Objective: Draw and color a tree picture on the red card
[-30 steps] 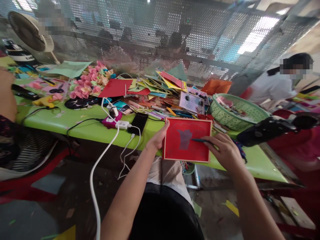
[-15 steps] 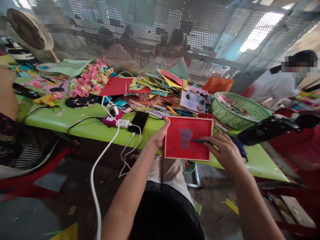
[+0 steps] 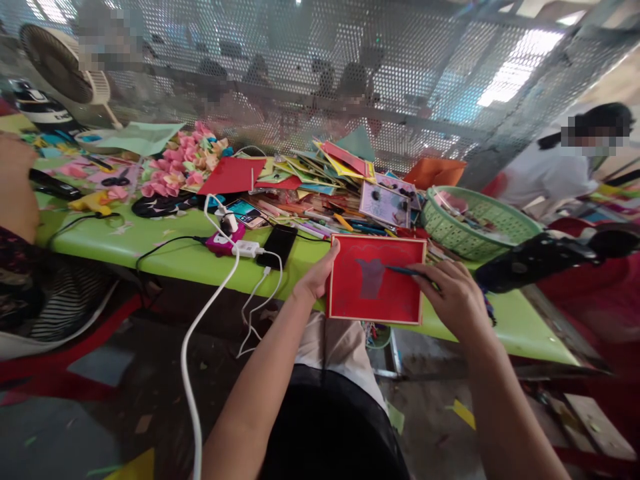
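Note:
My left hand (image 3: 320, 272) is closed on the left edge of a shallow red tray-like frame (image 3: 346, 293) with a pale wooden rim, its thumb on the rim. A greyish-purple vase-like shape (image 3: 371, 279) shows on the red surface, with faint drawn lines around it. My right hand (image 3: 449, 291) pinches a thin dark blue pen-like tool (image 3: 407, 270), whose tip points left at the upper right of that shape. Whether the tip touches the surface I cannot tell. The frame is tilted over my lap at the table's front edge.
On the green table (image 3: 167, 243) lie a black phone (image 3: 281, 245), a purple plug adapter (image 3: 225, 240) with white cables, pens, coloured papers and pink paper flowers (image 3: 173, 160). A green basket (image 3: 480, 230) and a dark bottle-like object (image 3: 530, 261) stand right. People sit on both sides.
My right hand has shifted slightly right and up with the pen-like tool, its tip now a little higher beside the purple shape. My left hand keeps its hold on the frame.

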A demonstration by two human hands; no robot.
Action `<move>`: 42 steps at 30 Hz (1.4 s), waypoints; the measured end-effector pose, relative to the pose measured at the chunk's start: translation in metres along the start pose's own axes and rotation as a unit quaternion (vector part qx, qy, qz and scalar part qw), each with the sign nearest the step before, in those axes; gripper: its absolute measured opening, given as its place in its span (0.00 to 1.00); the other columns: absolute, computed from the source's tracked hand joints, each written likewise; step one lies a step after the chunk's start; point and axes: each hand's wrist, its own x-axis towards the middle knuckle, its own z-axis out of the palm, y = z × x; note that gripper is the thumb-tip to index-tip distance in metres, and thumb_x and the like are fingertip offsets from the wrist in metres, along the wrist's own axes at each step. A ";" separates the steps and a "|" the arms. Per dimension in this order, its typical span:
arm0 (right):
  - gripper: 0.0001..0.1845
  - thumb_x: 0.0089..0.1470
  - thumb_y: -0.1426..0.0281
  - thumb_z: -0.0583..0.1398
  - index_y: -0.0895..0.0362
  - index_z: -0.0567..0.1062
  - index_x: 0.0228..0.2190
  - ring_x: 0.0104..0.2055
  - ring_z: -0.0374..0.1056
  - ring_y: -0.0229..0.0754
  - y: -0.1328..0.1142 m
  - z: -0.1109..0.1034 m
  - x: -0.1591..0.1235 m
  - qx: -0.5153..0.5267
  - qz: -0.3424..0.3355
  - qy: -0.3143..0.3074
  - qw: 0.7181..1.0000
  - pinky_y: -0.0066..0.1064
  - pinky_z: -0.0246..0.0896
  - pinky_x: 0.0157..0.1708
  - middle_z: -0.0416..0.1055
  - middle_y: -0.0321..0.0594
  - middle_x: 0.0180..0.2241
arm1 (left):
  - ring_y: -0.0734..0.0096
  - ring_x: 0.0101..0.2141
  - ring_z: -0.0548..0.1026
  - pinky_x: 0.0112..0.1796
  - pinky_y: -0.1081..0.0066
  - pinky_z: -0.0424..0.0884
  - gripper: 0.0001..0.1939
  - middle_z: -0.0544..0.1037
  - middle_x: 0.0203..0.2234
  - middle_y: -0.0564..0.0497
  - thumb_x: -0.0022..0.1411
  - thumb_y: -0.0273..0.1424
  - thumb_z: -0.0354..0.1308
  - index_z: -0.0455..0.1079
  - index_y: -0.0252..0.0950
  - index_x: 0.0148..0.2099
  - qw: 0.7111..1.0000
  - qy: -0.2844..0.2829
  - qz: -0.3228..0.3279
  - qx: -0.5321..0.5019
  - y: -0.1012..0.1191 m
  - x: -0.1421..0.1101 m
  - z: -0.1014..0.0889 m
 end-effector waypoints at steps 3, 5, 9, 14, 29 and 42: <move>0.14 0.76 0.63 0.60 0.49 0.86 0.50 0.43 0.77 0.54 0.001 0.000 0.001 0.005 -0.003 0.000 1.000 0.49 0.73 0.50 0.83 0.44 0.39 | 0.59 0.35 0.90 0.47 0.64 0.85 0.34 0.90 0.39 0.39 0.86 0.52 0.45 0.80 0.29 0.64 1.000 0.006 -0.001 -0.003 0.000 -0.001 0.001; 0.14 0.75 0.63 0.60 0.48 0.86 0.50 0.42 0.76 0.53 0.000 0.000 0.000 0.016 -0.002 -0.013 1.000 0.49 0.73 0.49 0.82 0.43 0.38 | 0.58 0.34 0.90 0.48 0.63 0.85 0.34 0.90 0.39 0.39 0.85 0.53 0.47 0.80 0.29 0.65 1.000 0.003 -0.003 -0.007 0.000 -0.001 0.002; 0.15 0.75 0.62 0.60 0.48 0.87 0.50 0.43 0.76 0.55 0.001 0.000 -0.001 0.010 0.009 -0.002 1.000 0.51 0.73 0.49 0.82 0.44 0.38 | 0.58 0.34 0.90 0.48 0.63 0.85 0.36 0.90 0.39 0.38 0.84 0.55 0.48 0.80 0.29 0.65 1.000 -0.005 0.002 -0.007 0.000 -0.002 0.002; 0.15 0.75 0.62 0.60 0.47 0.87 0.50 0.41 0.76 0.54 0.001 0.000 -0.003 0.018 0.006 -0.025 0.999 0.51 0.74 0.48 0.81 0.44 0.37 | 0.57 0.35 0.90 0.49 0.62 0.85 0.35 0.91 0.40 0.39 0.84 0.55 0.48 0.80 0.30 0.67 1.000 0.006 0.003 -0.011 -0.001 0.000 0.000; 0.14 0.75 0.64 0.60 0.47 0.87 0.49 0.40 0.78 0.51 -0.006 -0.002 -0.017 0.037 -0.027 -0.084 0.995 0.53 0.72 0.54 0.83 0.41 0.38 | 0.58 0.32 0.89 0.45 0.62 0.86 0.36 0.90 0.36 0.40 0.82 0.57 0.51 0.78 0.30 0.65 0.999 0.029 0.000 -0.035 0.001 0.000 0.005; 0.16 0.76 0.62 0.58 0.47 0.87 0.49 0.39 0.76 0.52 -0.007 -0.004 -0.018 0.029 -0.015 -0.075 0.997 0.52 0.72 0.50 0.82 0.43 0.36 | 0.57 0.34 0.90 0.45 0.62 0.86 0.37 0.90 0.38 0.39 0.79 0.60 0.55 0.81 0.30 0.64 1.000 0.011 0.009 -0.016 -0.001 0.002 0.000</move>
